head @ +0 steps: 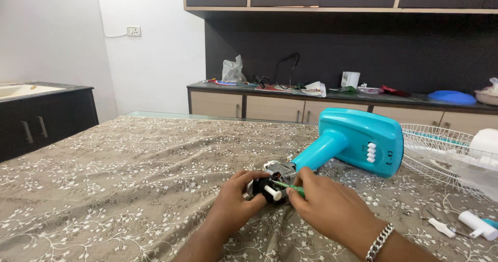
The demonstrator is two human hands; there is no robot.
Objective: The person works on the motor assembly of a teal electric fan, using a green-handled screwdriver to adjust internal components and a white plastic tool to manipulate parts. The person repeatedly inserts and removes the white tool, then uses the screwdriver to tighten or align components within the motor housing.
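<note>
At lower centre, the left hand [234, 202] is gripping the fan motor [270, 185] steady, fingers curled, while the right hand [324, 202] is pinching a green screwdriver [288, 186] into it.

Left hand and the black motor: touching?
Touching. Head view shows the left hand wrapped around the black motor, fingers on its housing.

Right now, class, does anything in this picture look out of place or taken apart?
Yes. A turquoise fan stand lies on its side on the patterned cloth, its motor bare between the left hand and right hand, which holds a green screwdriver. The white wire fan guard lies detached at the right.
</note>
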